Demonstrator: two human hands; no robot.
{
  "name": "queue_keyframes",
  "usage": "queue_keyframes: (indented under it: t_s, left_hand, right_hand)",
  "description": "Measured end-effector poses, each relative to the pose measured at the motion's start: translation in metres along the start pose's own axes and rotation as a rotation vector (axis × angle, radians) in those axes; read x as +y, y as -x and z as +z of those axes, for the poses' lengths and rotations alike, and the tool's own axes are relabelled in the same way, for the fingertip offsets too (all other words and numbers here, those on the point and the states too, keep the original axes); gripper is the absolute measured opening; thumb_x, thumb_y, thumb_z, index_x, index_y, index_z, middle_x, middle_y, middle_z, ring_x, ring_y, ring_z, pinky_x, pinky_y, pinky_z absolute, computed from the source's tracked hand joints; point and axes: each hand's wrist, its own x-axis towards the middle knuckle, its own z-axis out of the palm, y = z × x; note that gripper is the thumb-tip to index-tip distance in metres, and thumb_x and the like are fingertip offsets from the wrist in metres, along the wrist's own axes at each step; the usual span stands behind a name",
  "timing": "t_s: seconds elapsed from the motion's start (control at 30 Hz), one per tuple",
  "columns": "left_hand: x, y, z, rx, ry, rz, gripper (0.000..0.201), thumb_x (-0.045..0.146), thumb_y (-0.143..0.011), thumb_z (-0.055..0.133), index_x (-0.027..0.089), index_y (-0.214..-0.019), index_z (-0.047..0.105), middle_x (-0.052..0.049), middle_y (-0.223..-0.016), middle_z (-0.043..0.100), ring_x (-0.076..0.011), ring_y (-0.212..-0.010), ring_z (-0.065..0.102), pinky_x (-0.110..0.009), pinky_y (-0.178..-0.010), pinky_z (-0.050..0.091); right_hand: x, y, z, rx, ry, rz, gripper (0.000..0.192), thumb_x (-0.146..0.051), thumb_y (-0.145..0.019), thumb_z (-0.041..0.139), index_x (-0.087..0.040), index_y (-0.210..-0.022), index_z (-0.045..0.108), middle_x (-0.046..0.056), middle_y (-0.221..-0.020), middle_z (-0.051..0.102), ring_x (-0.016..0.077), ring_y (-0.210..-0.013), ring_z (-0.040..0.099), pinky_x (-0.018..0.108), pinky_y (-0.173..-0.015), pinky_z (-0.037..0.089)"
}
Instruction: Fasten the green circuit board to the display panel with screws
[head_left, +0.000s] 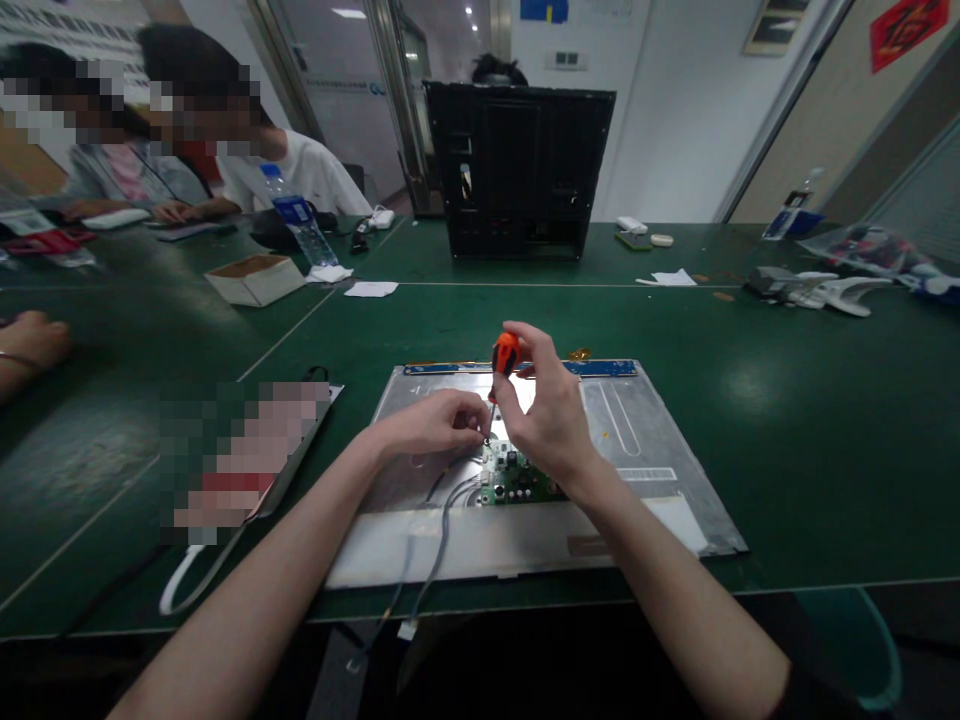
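Note:
My right hand [551, 405] is closed around the orange and black handle of a screwdriver [506, 353]. The tool stands nearly upright, its tip at the upper left corner of a green circuit board [517, 480]. That board lies on the silver metal back of a flat display panel [645, 430]. Beside the screwdriver's shaft, my left hand [450, 420] has thumb and fingers pinched close to the tip; whatever is between them is too small to make out. Grey cables [444, 545] run from the board over the panel's near edge, ending in a white connector [407, 629].
On the green table [787, 400], a phone-like device [255, 470] with a white cable lies left of the panel. Farther back are an open box [255, 280], a water bottle [300, 215] and a black monitor casing [521, 170]. A co-worker's hand [34, 345] rests at far left.

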Motion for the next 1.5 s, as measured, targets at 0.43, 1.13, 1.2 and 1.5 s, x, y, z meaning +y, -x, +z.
queue_keyframes:
  t_s: [0.43, 1.13, 1.2, 1.5]
  left_hand:
    - [-0.0041, -0.0013, 0.0004, -0.005, -0.021, 0.004, 0.016, 0.033, -0.078, 0.06, 0.017, -0.078, 0.062, 0.0, -0.068, 0.055, -0.016, -0.064, 0.049, -0.028, -0.059, 0.036]
    - [-0.0009, 0.0003, -0.0003, 0.018, -0.029, -0.017, 0.018, 0.033, -0.078, 0.06, 0.016, -0.082, 0.064, -0.002, -0.072, 0.058, -0.0173, -0.069, 0.052, -0.028, -0.063, 0.038]
    - [0.0013, 0.0005, -0.0007, 0.018, -0.025, -0.013, 0.019, 0.034, -0.078, 0.06, 0.016, -0.082, 0.064, -0.001, -0.071, 0.057, -0.0172, -0.068, 0.051, -0.028, -0.062, 0.037]
    - [0.0002, 0.0012, 0.0006, 0.025, -0.021, -0.014, 0.014, 0.03, -0.078, 0.059, 0.017, -0.077, 0.061, 0.0, -0.068, 0.054, -0.0154, -0.064, 0.049, -0.028, -0.06, 0.036]
  right_hand:
    - [-0.0021, -0.0011, -0.003, -0.037, -0.002, -0.046, 0.049, -0.014, -0.09, 0.053, -0.026, -0.137, 0.047, 0.006, -0.11, 0.063, 0.0196, -0.096, 0.061, 0.036, -0.082, 0.054]
    - [-0.0012, 0.0002, -0.0003, 0.036, -0.014, -0.037, 0.04, -0.023, -0.085, 0.067, -0.025, -0.12, 0.048, 0.005, -0.106, 0.062, 0.0181, -0.088, 0.061, 0.035, -0.075, 0.055]
    - [-0.001, -0.0004, -0.0009, 0.045, 0.002, -0.048, 0.037, -0.023, -0.085, 0.067, -0.025, -0.118, 0.05, 0.004, -0.105, 0.06, 0.0181, -0.089, 0.06, 0.034, -0.073, 0.054]
    - [-0.005, -0.0009, -0.0028, -0.019, -0.003, -0.075, 0.041, -0.015, -0.09, 0.055, -0.023, -0.13, 0.052, 0.005, -0.104, 0.059, 0.0179, -0.09, 0.059, 0.034, -0.075, 0.053]
